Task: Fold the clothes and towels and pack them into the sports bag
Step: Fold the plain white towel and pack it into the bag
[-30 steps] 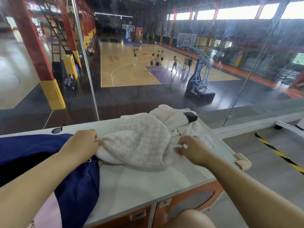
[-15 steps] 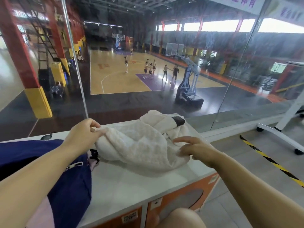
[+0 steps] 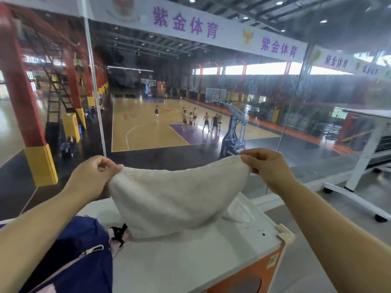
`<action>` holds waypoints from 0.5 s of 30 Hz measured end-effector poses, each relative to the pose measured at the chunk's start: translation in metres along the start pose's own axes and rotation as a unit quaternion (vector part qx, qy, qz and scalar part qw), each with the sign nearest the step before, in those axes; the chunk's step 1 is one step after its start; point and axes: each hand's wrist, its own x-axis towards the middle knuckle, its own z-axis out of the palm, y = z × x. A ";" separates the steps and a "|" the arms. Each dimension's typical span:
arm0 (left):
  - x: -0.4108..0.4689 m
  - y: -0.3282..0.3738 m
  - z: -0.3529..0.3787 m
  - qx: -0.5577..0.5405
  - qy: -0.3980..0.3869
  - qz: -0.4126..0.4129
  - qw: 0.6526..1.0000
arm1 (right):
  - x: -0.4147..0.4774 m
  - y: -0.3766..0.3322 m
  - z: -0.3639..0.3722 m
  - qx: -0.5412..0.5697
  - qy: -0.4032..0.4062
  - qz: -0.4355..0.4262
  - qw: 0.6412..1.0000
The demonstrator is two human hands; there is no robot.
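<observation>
A cream-white towel [image 3: 173, 199] hangs in the air, stretched between my two hands above the white cabinet top [image 3: 190, 261]. My left hand [image 3: 93, 176] pinches its upper left corner and my right hand [image 3: 266, 166] pinches its upper right corner. The towel sags in the middle and its lower edge reaches down to the cabinet top. The navy sports bag [image 3: 80, 254] lies at the lower left, with a pink lining and a black strap clip [image 3: 118, 233] at its edge. Another white garment [image 3: 239, 210] lies on the top behind the towel, mostly hidden.
A glass wall [image 3: 211, 102] stands directly behind the cabinet, overlooking a basketball court with players. The cabinet's right edge and its orange front [image 3: 254, 275] drop to a grey floor. A white wheeled table frame [image 3: 359, 176] stands to the right.
Both hands gripped the towel's corners and lifted it off the heap, spreading it wide in the air. The camera tilted upward.
</observation>
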 end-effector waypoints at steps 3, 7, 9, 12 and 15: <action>0.008 0.022 -0.014 -0.065 -0.014 -0.007 0.998 | 0.012 -0.023 -0.009 0.015 0.042 -0.018 0.999; 0.016 0.052 -0.032 -0.201 -0.060 -0.024 0.977 | 0.022 -0.053 -0.024 -0.018 0.042 -0.032 0.998; 0.017 0.065 -0.038 -0.188 -0.065 -0.007 0.980 | 0.025 -0.067 -0.031 -0.068 0.038 -0.050 0.996; 0.016 0.081 -0.049 -0.132 -0.024 0.033 0.990 | 0.023 -0.086 -0.042 -0.148 0.050 -0.091 0.984; 0.015 0.094 -0.064 -0.081 0.028 0.074 0.994 | 0.016 -0.102 -0.051 -0.207 0.059 -0.134 0.967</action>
